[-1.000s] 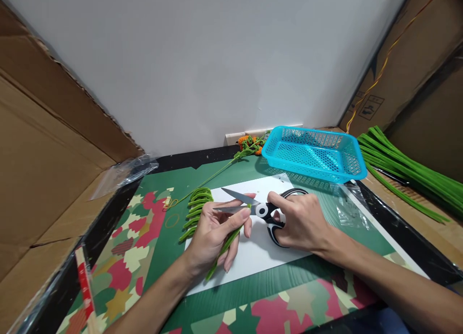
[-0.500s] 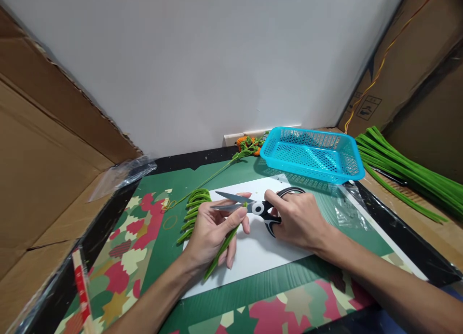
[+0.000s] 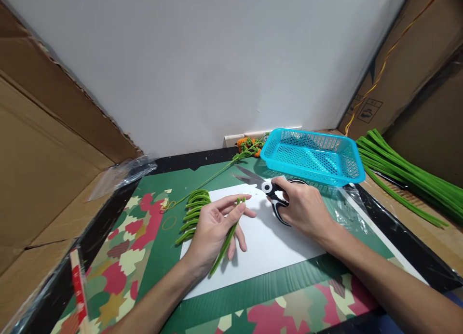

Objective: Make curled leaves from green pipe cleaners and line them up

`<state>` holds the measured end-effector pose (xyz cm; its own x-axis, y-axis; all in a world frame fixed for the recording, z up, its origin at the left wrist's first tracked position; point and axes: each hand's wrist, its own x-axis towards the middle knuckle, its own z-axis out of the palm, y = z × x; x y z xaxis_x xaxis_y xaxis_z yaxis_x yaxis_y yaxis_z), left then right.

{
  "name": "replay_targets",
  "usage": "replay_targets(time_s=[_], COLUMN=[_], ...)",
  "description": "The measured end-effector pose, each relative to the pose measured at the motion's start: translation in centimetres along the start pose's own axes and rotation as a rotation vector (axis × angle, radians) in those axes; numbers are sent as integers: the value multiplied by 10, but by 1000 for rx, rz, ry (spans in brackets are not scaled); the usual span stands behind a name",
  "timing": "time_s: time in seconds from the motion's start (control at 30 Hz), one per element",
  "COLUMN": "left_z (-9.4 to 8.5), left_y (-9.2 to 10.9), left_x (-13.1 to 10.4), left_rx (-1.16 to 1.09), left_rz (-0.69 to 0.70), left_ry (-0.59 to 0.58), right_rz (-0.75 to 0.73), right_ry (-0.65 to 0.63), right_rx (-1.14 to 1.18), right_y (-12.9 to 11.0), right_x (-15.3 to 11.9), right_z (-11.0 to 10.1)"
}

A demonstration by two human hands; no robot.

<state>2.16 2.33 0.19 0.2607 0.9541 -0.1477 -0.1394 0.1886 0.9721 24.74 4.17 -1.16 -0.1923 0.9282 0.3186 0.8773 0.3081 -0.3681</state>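
My left hand (image 3: 220, 223) pinches a folded green pipe cleaner (image 3: 224, 249) between thumb and fingers, its two ends poking up past the thumb. In my right hand (image 3: 307, 206) is a pair of black-and-white scissors (image 3: 266, 187), the blades parted and pointing up and left, apart from the pipe cleaner. Beneath both hands lies a white sheet of paper (image 3: 267, 247). A row of bent green pipe cleaner pieces (image 3: 195, 208) rests at the paper's left edge, partly behind my left hand.
A blue plastic basket (image 3: 313, 175) stands behind my right hand. Long green pipe cleaners (image 3: 408, 175) lie in a bundle at the right. Orange flowers (image 3: 248, 145) on a green stem lie at the back. A thin loop (image 3: 169, 222) and a red-and-white strip (image 3: 78, 286) are on the left.
The scissors have moved up and right, away from the pipe cleaner in my left hand. Two ends of the pipe cleaner now show above my thumb. My left hand has shifted only slightly.
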Motion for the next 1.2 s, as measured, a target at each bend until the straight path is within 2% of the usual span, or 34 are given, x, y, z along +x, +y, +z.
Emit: replay_targets(time_s=[0.3,0.5,0.67,0.97,1.1,1.2], left_z=[-1,2,4,1,-3,-3], left_y=[-6,-7,-7,4,7,12], left_x=[1,0,0,-2,-3,-5], left_rx=[23,-32,-65,-220,-326,-406], left_rz=[42,18,-9,-101,-183,-235], left_ry=[-7,-43,-21,53,6,-82], right_rz=[-36,-52,-149,-113,-85,-73], right_ry=[2,-101,-180,-48,-22,-22], right_rx=[92,140,167,200,190,175], right_y=[6,5,4,4,3,3], right_x=[1,1,1,0,0,0], right_z=[3,3,3,-1,-2,-3])
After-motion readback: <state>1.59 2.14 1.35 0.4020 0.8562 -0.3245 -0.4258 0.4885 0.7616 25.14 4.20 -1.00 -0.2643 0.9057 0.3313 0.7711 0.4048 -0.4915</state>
